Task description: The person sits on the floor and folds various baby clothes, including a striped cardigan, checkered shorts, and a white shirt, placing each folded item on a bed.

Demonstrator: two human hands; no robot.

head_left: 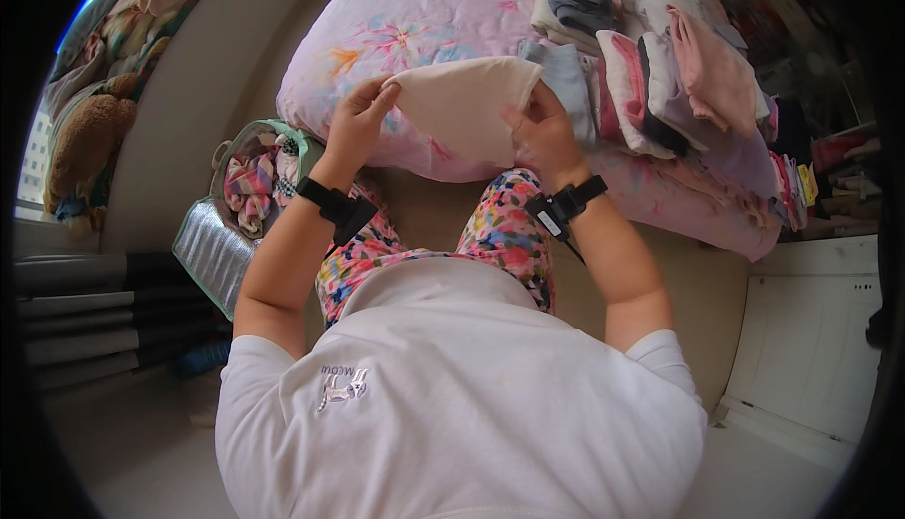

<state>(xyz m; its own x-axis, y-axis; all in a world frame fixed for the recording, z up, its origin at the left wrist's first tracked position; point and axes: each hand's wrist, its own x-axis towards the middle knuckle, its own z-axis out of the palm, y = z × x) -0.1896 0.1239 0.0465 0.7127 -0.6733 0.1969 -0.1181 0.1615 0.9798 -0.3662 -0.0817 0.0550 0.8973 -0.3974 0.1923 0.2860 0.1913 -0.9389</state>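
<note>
A pale cream piece of cloth point(462, 109) is stretched between my hands, above the near edge of the bed. My left hand point(361, 115) pinches its upper left corner between thumb and fingers. At the right edge, my right hand point(545, 128) is closed on the cloth, its fingers slightly blurred and partly behind it. The cloth looks like a folded garment, but I cannot tell which kind. Just beyond my right hand lies folded light blue clothing point(558, 71) on the bed.
A pink floral bedspread point(396, 33) covers the bed. Folded clothes point(650, 76) stand in stacks at the right. An open silver-lined bag point(222, 246) with patterned fabric point(250, 184) sits by my left knee. A white cabinet point(801, 330) is at the right. A brown plush point(90, 147) lies at far left.
</note>
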